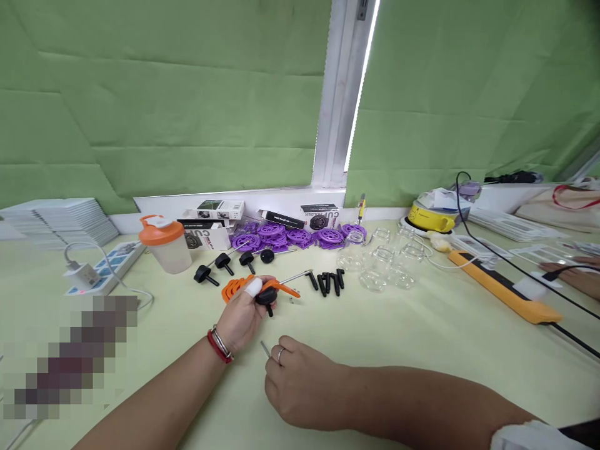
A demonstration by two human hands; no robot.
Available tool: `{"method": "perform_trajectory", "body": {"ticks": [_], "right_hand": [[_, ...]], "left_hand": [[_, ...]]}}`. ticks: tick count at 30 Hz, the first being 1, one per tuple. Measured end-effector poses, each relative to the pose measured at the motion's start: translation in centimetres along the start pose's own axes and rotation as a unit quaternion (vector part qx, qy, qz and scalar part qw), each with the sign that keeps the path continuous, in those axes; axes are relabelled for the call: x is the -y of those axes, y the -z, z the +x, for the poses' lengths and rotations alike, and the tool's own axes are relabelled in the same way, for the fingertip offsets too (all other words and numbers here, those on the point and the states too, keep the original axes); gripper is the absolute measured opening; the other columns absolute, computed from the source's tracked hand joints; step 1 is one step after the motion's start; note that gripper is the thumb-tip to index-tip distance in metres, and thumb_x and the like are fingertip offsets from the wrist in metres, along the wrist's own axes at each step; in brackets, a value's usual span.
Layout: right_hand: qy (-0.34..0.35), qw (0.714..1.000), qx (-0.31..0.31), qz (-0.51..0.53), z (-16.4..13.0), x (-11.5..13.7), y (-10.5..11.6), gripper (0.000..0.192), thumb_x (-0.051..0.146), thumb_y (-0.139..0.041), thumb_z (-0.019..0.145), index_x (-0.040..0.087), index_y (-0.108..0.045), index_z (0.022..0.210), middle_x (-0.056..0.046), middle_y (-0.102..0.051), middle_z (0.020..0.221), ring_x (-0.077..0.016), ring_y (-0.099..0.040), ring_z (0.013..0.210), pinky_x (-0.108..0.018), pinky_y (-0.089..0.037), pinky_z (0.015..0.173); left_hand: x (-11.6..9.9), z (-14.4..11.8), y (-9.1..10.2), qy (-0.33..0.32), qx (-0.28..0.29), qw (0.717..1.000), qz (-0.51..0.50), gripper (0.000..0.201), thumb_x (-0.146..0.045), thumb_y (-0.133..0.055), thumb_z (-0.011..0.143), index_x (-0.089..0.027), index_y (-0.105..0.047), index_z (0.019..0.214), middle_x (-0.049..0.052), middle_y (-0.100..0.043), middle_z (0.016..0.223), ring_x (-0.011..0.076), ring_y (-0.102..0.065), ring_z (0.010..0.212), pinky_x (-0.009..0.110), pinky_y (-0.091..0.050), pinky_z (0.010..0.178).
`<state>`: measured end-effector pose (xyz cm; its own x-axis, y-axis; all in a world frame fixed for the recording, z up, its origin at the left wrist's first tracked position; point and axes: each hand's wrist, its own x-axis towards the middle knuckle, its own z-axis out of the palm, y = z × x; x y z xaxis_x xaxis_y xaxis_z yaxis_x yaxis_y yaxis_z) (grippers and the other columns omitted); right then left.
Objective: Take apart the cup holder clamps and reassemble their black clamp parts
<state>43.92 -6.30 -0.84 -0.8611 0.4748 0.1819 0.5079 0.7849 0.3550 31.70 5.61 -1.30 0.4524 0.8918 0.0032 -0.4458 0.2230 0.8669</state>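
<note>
My left hand [242, 312] grips an orange plastic part [281, 289] with a black knob [266, 296] fitted to it, held just above the table. A white finger cot covers one fingertip. My right hand [302, 381] rests on the pale green table [403, 331] in front, its fingers pinching a small thin metal pin [265, 348]. A long metal rod [296, 277] lies just beyond the orange part. Black knobs [224, 264] lie behind my left hand, and several black pegs [328, 281] lie to the right of it.
Purple round parts [290, 236] and small boxes [215, 210] line the back wall. An orange-lidded shaker [165, 242] stands left, next to a power strip [110, 265]. Clear glass cups [389, 259] sit at right, then a yellow device [434, 215], an orange bar [504, 292] and another person's hand [574, 275].
</note>
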Motion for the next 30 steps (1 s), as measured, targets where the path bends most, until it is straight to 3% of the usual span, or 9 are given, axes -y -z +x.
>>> {"method": "perform_trajectory", "body": {"ticks": [4, 7, 10, 13, 17, 19, 24, 30], "right_hand": [[-0.046, 0.996, -0.055, 0.055, -0.4, -1.2, 0.7, 0.011, 0.012, -0.046, 0.077, 0.014, -0.055, 0.073, -0.005, -0.052, 0.067, -0.0163, -0.043, 0.062, -0.033, -0.034, 0.06], [-0.145, 0.96, -0.152, 0.184, -0.8, -2.8, 1.2, 0.011, 0.013, -0.046, 0.075, 0.015, -0.057, 0.077, -0.007, -0.055, 0.076, -0.0157, -0.046, 0.067, -0.029, -0.038, 0.06], [-0.25, 0.873, -0.262, 0.326, -1.3, -4.7, 1.6, 0.018, 0.009, -0.043, 0.078, 0.016, -0.059, 0.083, -0.005, -0.058, 0.082, -0.0129, -0.052, 0.071, -0.025, -0.042, 0.062], [-0.369, 0.773, -0.33, 0.397, -1.6, -6.4, 1.7, 0.015, 0.013, -0.045, 0.08, 0.018, -0.06, 0.083, -0.004, -0.059, 0.083, -0.0123, -0.055, 0.071, -0.025, -0.044, 0.062], [-0.469, 0.628, -0.359, 0.507, -1.3, -7.4, 1.1, 0.011, 0.024, -0.053, 0.078, 0.017, -0.059, 0.085, -0.001, -0.059, 0.072, -0.0117, -0.056, 0.063, -0.026, -0.048, 0.061], [-0.481, 0.581, -0.357, 0.551, -1.0, -7.4, 0.9, 0.013, 0.027, -0.055, 0.077, 0.017, -0.059, 0.084, 0.001, -0.058, 0.065, -0.0115, -0.057, 0.06, -0.027, -0.05, 0.061], [-0.483, 0.541, -0.335, 0.601, -0.5, -6.9, 1.3, 0.012, 0.025, -0.057, 0.074, 0.016, -0.06, 0.082, 0.002, -0.058, 0.062, -0.0104, -0.058, 0.058, -0.026, -0.051, 0.059], [-0.471, 0.541, -0.307, 0.625, -0.4, -6.7, 0.6, 0.011, 0.024, -0.059, 0.073, 0.016, -0.059, 0.08, 0.002, -0.059, 0.066, -0.0113, -0.06, 0.059, -0.027, -0.052, 0.06]], "left_hand": [[0.0, -0.7, -0.6, 0.052, 0.024, 0.998, 0.002, 0.028, -0.033, -0.058, 0.082, -0.011, -0.065, 0.096, 0.007, -0.062, 0.081, 0.0135, -0.054, 0.065, 0.028, -0.044, 0.063], [0.1, -1.0, -0.8, 0.088, 0.052, 0.995, -0.007, 0.028, -0.032, -0.058, 0.082, -0.011, -0.066, 0.098, 0.007, -0.063, 0.08, 0.0152, -0.056, 0.067, 0.029, -0.044, 0.066], [0.4, -1.1, -1.1, 0.097, 0.086, 0.991, -0.021, 0.025, -0.03, -0.059, 0.081, -0.011, -0.068, 0.095, 0.008, -0.065, 0.081, 0.0166, -0.057, 0.068, 0.029, -0.044, 0.064], [0.6, -1.5, -1.5, 0.111, 0.109, 0.988, -0.02, 0.026, -0.031, -0.061, 0.08, -0.012, -0.068, 0.095, 0.009, -0.065, 0.082, 0.0172, -0.057, 0.066, 0.031, -0.043, 0.061], [0.6, -2.3, -2.3, 0.144, 0.135, 0.98, -0.013, 0.028, -0.033, -0.064, 0.078, -0.011, -0.068, 0.096, 0.012, -0.063, 0.091, 0.0173, -0.057, 0.066, 0.032, -0.042, 0.06], [0.8, -2.6, -2.6, 0.154, 0.15, 0.976, -0.017, 0.028, -0.033, -0.064, 0.078, -0.011, -0.068, 0.096, 0.011, -0.062, 0.09, 0.0177, -0.056, 0.067, 0.032, -0.042, 0.06], [1.1, -2.7, -2.6, 0.153, 0.161, 0.974, -0.039, 0.026, -0.031, -0.064, 0.079, -0.012, -0.068, 0.096, 0.009, -0.061, 0.08, 0.019, -0.055, 0.071, 0.032, -0.044, 0.061], [1.2, -2.5, -2.4, 0.15, 0.165, 0.974, -0.04, 0.02, -0.03, -0.062, 0.08, -0.013, -0.067, 0.089, 0.008, -0.06, 0.08, 0.0191, -0.055, 0.072, 0.032, -0.044, 0.061]]}}
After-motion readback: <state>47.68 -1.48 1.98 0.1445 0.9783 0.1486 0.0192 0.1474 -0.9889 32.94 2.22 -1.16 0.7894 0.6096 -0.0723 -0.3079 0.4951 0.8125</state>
